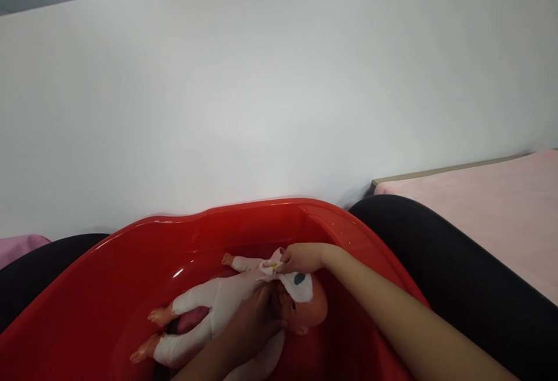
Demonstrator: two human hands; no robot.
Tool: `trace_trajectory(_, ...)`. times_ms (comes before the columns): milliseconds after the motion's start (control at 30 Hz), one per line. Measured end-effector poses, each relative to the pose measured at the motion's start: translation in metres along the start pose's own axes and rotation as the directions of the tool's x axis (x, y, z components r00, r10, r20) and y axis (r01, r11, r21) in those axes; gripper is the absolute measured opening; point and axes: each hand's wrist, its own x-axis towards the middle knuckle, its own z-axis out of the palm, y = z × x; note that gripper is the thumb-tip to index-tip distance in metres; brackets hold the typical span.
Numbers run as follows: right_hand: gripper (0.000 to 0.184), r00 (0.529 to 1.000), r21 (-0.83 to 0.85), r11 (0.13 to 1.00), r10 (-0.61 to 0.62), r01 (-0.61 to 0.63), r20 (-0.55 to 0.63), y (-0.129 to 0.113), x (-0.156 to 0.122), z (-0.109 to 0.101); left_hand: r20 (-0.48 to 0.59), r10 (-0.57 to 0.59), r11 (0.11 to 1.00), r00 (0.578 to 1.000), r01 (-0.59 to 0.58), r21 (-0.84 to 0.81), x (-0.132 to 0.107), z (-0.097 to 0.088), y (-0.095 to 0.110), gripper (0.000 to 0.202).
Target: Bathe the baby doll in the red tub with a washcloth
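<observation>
A baby doll in a white outfit lies on its back in a red tub, its head toward the right and its bare feet toward the left. Across part of its face lies a white cloth with a dark patch. My right hand pinches the gathered edge of this cloth by the doll's neck, where a small yellow spot shows. My left hand is curled at the doll's chin and collar, its fingertips partly hidden. The doll's near arm is largely covered by my left hand and forearm.
Dark padded shapes flank the tub. A pink-covered surface is on the right, and a bit of pink fabric shows at the far left. Behind the tub rises a plain white wall. Something dark red lies between the doll's legs.
</observation>
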Motion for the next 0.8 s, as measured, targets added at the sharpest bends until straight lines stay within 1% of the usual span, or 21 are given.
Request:
trace_trajectory(100,0.033,0.995,-0.15,0.985,0.077,-0.085,-0.059,0.001,-0.005,-0.007,0.013,-0.013,1.0,1.0,0.013,-0.021,0.001,0.0,0.0,0.088)
trace_trajectory(167,0.031,0.989,-0.249,0.957,0.14,-0.146,-0.043,0.003,-0.008,-0.011,0.011,-0.015,1.0,1.0,0.016,-0.015,0.002,0.001,-0.002,0.092)
trace_trajectory(233,0.033,0.978,-0.289,0.94,0.201,-0.18,0.046,0.005,-0.01,-0.015,0.005,-0.01,1.0,1.0,0.01,-0.026,0.002,0.0,-0.002,0.09)
trace_trajectory(267,0.036,0.967,-0.259,0.948,0.224,-0.187,0.121,0.006,-0.011,-0.016,0.008,-0.011,0.999,1.0,0.011,-0.036,0.001,0.0,-0.002,0.088)
trace_trajectory(333,0.038,0.939,-0.129,0.974,0.217,-0.188,0.267,0.007,-0.012,-0.016,0.019,-0.008,0.999,1.0,0.008,-0.049,0.0,-0.002,0.001,0.089)
trace_trajectory(367,0.037,0.935,-0.074,0.98,0.2,-0.186,0.294,0.007,-0.012,-0.016,0.02,-0.001,0.999,1.0,0.002,-0.049,0.0,-0.002,0.003,0.091)
trace_trajectory(400,0.034,0.943,-0.054,0.982,0.188,-0.18,0.275,0.008,-0.011,-0.016,0.02,0.011,0.999,1.0,-0.01,-0.048,-0.001,-0.003,0.004,0.093)
trace_trajectory(433,0.031,0.961,-0.075,0.983,0.181,-0.168,0.211,0.008,-0.011,-0.016,0.017,0.024,0.999,1.0,-0.024,-0.045,-0.001,-0.003,0.004,0.095)
trace_trajectory(500,0.029,0.982,-0.177,0.971,0.174,-0.158,0.077,0.011,-0.009,-0.015,0.008,0.034,0.999,0.999,-0.034,-0.028,-0.001,-0.003,0.004,0.098)
trace_trajectory(533,0.03,0.981,-0.206,0.964,0.183,-0.167,0.06,0.012,-0.008,-0.015,0.006,0.037,0.999,0.999,-0.037,-0.019,-0.001,-0.002,0.003,0.099)
trace_trajectory(567,0.031,0.976,-0.205,0.962,0.202,-0.182,0.085,0.014,-0.007,-0.015,0.004,0.045,0.999,0.999,-0.045,-0.015,0.0,-0.001,0.003,0.099)
trace_trajectory(600,0.033,0.963,-0.184,0.962,0.228,-0.201,0.143,0.015,-0.005,-0.015,0.004,0.059,0.998,0.998,-0.059,-0.012,0.002,0.0,0.003,0.099)
trace_trajectory(700,0.034,0.894,-0.069,0.965,0.261,-0.254,0.365,0.015,-0.001,-0.011,-0.005,0.138,0.99,0.99,-0.138,0.013,0.008,0.003,0.008,0.098)
trace_trajectory(733,0.035,0.87,-0.037,0.963,0.258,-0.268,0.421,0.014,0.0,-0.01,-0.016,0.17,0.985,0.985,-0.17,0.026,0.011,0.004,0.012,0.093)
trace_trajectory(767,0.036,0.852,-0.018,0.959,0.259,-0.282,0.455,0.013,0.002,-0.009,-0.03,0.191,0.981,0.981,-0.19,0.041,0.013,0.004,0.016,0.086)
trace_trajectory(800,0.038,0.844,-0.013,0.957,0.262,-0.29,0.468,0.012,0.003,-0.008,-0.039,0.206,0.978,0.978,-0.204,0.052,0.016,0.004,0.02,0.078)
